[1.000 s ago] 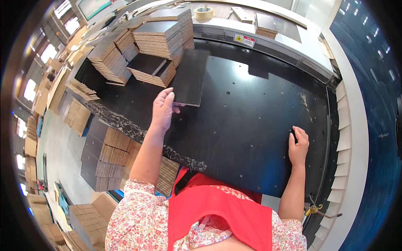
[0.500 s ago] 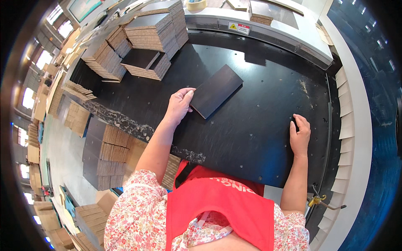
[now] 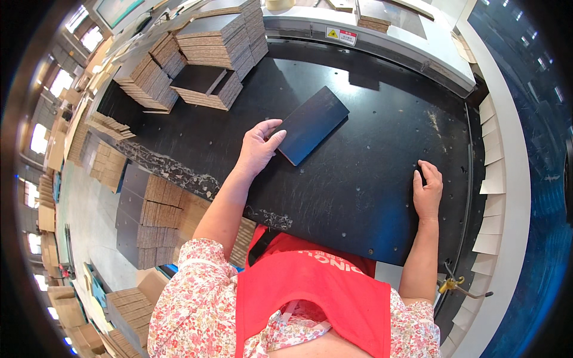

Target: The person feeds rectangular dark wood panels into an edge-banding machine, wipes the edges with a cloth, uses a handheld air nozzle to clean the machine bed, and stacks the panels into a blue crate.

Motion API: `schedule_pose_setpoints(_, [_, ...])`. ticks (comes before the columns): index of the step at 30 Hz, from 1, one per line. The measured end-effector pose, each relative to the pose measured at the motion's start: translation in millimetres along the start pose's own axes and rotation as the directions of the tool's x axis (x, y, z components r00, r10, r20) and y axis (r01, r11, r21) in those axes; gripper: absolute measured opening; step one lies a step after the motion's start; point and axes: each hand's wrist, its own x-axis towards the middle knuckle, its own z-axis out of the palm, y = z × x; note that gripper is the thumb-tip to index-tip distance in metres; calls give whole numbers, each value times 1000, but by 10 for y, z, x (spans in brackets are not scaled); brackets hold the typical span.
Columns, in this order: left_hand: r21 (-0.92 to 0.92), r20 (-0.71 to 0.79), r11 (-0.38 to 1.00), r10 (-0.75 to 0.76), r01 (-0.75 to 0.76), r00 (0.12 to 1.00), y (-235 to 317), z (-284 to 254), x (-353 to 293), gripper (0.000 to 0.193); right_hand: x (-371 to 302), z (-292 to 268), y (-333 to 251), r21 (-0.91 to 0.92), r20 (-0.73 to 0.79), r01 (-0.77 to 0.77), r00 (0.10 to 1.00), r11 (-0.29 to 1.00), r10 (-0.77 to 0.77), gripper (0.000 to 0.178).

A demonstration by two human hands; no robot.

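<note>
A dark rectangular panel (image 3: 315, 124) lies at an angle over the middle of the black tabletop, its upper face catching a bluish sheen. At its near left corner is my left hand (image 3: 260, 148), thumb and forefinger spread apart beside the edge. The thumb tip overlaps the corner, and the other fingers are partly hidden behind it. Farther right, my right hand (image 3: 427, 192) rests on the black table (image 3: 358, 203), fingers loosely bent, thumb apart, holding nothing visible.
Stacks of dark-faced boards (image 3: 221, 45) stand at the table's far left, with a lower pile (image 3: 209, 89) before them. A white machine ledge (image 3: 382, 42) bounds the far side. Pale flaps (image 3: 494, 179) line the right side. A yellow-handled metal part (image 3: 453, 285) sits near the right forearm.
My left thumb and forefinger have parted from their pinch on the panel's corner. The panel has shifted slightly away and its sheen has turned bluer. My right hand has stayed nearly still.
</note>
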Motion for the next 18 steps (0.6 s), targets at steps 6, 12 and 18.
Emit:
schedule_pose_setpoints(6, [59, -40, 965, 256, -254, 966, -15, 218, -72, 41, 3, 18, 2, 6, -9, 4, 1000, 1000, -4, 24])
schedule_pose_setpoints(12, [239, 110, 890, 373, -389, 921, 231, 460, -274, 44, -6, 13, 26, 19, -3, -4, 1000, 1000, 4, 24])
schedule_pose_setpoints(18, [284, 237, 795, 484, -536, 842, 272, 646, -461, 52, 1, -17, -24, 29, -5, -4, 1000, 1000, 4, 25])
